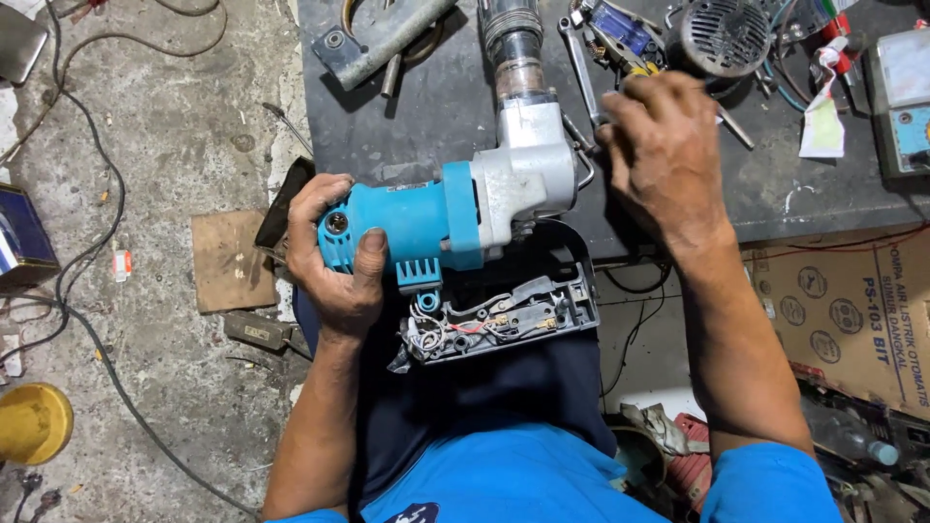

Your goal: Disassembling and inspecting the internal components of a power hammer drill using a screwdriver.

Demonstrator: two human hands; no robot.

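Note:
My left hand (334,252) grips the rear of a blue and silver power tool (465,208) that rests across my lap and the edge of a dark workbench (436,107). The tool's grey handle half (504,315) lies open, showing wires and a switch. Its clear-collared nose (515,58) points away from me. My right hand (659,145) hovers over the bench just right of the silver gear housing, fingers curled on a thin metal tool (581,73) lying there; whether it grips the tool is unclear.
The bench holds a metal bracket (373,44), a round fan cover (722,34), small parts and a grey box (901,97). A cardboard box (843,310) stands right. Cables, a board (228,261) and a yellow lid (34,421) lie on the concrete floor.

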